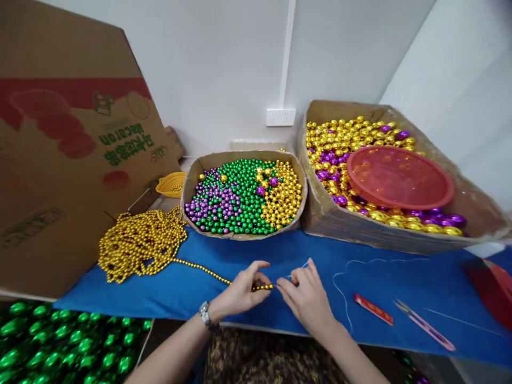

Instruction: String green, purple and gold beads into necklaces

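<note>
My left hand (242, 288), with a watch on its wrist, is closed around a gold bead strand (202, 268). Several beads and the strand's end stick out past its fingers toward the right. That strand runs back to a heaped coil of gold beads (140, 242) on the blue cloth. Beside it, my right hand (306, 293) pinches a thin white string (340, 288), which passes between its fingers close to the strand's end. A loose length of the string curves over the cloth to the right. Whether string and strand are joined is too small to tell.
Behind my hands stands a box of small green, purple and gold beads (244, 237). A larger box (360, 234) of gold and purple beads holds a red plastic bowl (400, 178). Pink-handled thread snips (430, 328) and a red packet (374, 309) lie right. A tall carton (76, 213) stands left.
</note>
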A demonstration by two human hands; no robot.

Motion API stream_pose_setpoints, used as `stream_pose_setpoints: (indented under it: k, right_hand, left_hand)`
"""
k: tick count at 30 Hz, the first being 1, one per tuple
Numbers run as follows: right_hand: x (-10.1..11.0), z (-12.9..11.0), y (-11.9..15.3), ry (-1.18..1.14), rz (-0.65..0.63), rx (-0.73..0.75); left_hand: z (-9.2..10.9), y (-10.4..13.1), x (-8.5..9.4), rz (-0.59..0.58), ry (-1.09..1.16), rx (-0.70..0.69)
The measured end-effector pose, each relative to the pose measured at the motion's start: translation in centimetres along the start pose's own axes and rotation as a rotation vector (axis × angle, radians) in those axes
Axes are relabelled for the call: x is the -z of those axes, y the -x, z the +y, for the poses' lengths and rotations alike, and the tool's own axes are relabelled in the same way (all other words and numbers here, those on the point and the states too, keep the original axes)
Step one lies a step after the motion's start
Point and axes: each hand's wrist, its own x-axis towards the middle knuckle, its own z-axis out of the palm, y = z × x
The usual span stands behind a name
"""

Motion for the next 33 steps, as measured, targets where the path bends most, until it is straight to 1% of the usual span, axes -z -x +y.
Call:
stream_pose_setpoints:
  k: [3, 6, 10, 13, 16, 19, 25, 28, 33]
  right_hand:
    - [0.6, 0.8, 0.8, 0.023, -0.009, -0.047]
    - [1.4, 2.4, 2.6, 0.057, -0.067, -0.136]
    - [1.9, 4.3, 6.1, 0.085, -0.163, -0.233]
    - [1.7, 4.8, 8.0, 0.088, -0.195, -0.253]
    - [1.2, 4.9, 9.0, 0.087, -0.218, -0.263]
    - [1.1, 4.9, 9.3, 0.093, -0.228, -0.28]
    - [2.0, 5.5, 9.6, 0.103, -0.236, -0.304]
    - [2.5, 6.1, 10.1, 0.112, -0.234, -0.316]
    - [2.1, 6.3, 10.9, 0.126, -0.248, -0.334]
  left_hand:
    - [-0.3, 1.4, 1.8, -0.083, -0.22, 0.016]
    - [-1.4, 3.5, 4.2, -0.14, -0.425, 0.046]
    - [-3.7, 6.6, 7.2, -0.151, -0.525, 0.136]
    - [-5.1, 8.5, 8.4, -0.108, -0.525, 0.186]
    - [-5.6, 9.5, 8.4, -0.074, -0.511, 0.229]
    - [-5.6, 9.7, 8.1, -0.066, -0.482, 0.247]
    - [-5.3, 9.1, 7.5, -0.029, -0.449, 0.224]
    - [-5.3, 8.6, 6.8, -0.04, -0.445, 0.194]
    - [-5.4, 8.2, 5.9, -0.039, -0.437, 0.189]
